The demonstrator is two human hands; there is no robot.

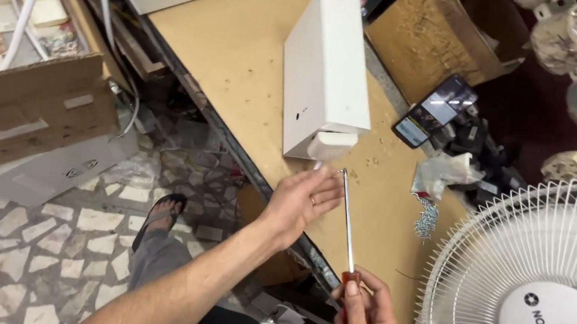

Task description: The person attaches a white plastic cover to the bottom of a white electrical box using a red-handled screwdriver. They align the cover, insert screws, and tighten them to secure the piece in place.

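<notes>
The right hand (365, 320) is closed around the reddish handle of a long screwdriver (348, 220), thumb pressed on top, the thin shaft running up and away toward the white box (327, 69). The left hand (302, 200) reaches in from the other side, fingers pinched together right at the tip of the blade — it looks to be steadying a small screw there, though the screw itself is too tiny to make out. The white box lies along the chipboard bench (237, 48), its near end, where a small white flap sticks out, just above the left fingertips.

To do this well, the person would want the shaft square to the box face before any turning starts, the left fingertips guiding the tip until it bites, then letting go — pressure from the right palm straight down the line of the shaft, not sideways. A slanted shaft is the risk here; the tip could skate off the smooth plastic.

Spare screws (425, 219) lie in a loose heap on the bench beside a crumpled clear bag (445, 172) (handy if one drops to the stone floor). A phone (435, 109) rests further back, and a white fan (542, 299) crowds the right elbow.
</notes>
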